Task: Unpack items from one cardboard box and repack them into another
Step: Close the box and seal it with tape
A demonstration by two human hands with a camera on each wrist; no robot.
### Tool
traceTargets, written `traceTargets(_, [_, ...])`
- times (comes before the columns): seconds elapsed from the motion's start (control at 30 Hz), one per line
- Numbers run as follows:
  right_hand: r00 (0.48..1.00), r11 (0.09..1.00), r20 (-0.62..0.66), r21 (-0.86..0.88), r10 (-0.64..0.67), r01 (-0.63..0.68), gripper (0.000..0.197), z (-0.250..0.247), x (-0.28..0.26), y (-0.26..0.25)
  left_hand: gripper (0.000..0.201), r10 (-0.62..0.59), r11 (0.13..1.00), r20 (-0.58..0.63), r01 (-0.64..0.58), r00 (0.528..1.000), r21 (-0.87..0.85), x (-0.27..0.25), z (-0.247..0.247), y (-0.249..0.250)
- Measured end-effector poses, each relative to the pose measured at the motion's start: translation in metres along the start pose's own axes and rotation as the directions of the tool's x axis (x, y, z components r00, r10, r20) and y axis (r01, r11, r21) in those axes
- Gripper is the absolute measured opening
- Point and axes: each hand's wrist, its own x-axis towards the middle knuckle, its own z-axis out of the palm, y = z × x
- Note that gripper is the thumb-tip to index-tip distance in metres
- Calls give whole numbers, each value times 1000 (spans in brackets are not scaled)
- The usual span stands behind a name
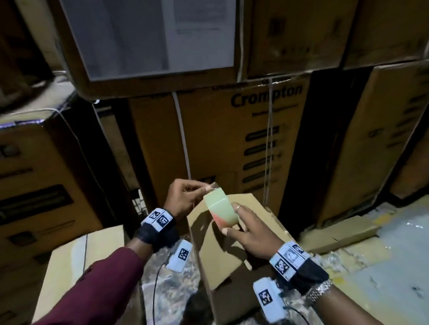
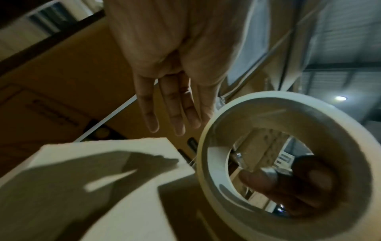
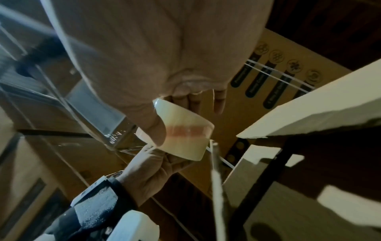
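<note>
- Right hand [image 1: 252,231]: grips a roll of clear packing tape [image 1: 219,208], thumb on one side of the roll, fingers on the other.
- Left hand [image 1: 183,197]: thumb and forefinger pinch the tape's loose end at the top of the roll; remaining fingers extended in the left wrist view.
- Roll position: held in the air above the small cardboard box [image 1: 228,258], clear of it.
- Second cardboard box [image 1: 72,264]: just left of the first, beneath the left forearm.
- Behind: stacked cartons [image 1: 232,136], one printed "Crompton", bound with white strapping.
</note>
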Motion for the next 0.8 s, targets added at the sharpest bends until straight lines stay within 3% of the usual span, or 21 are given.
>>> traceTargets(0.13, [985,990,106,26,138,-141,59,0,24,25,5,-143,989,36,144,989,-27,24,18,-42])
traceTargets(0.23, [979,964,70,-205,189,-171,71,4,32,40,5,-217,971,54,221,975,-87,33,32,-59])
traceTargets(0.4, [965,954,-30,-148,260,-261,67,14,42,57,7,-305,923,51,309,951,-228,42,47,-72])
traceTargets(0.63, [905,925,-224,-30,363,-378,64,29,57,59,13,-326,942,-3,325,945,-85,64,66,-91])
traceTargets(0.8, [863,897,-334,-94,380,-432,79,27,68,57,10,-260,960,5,258,966,108,74,80,-99])
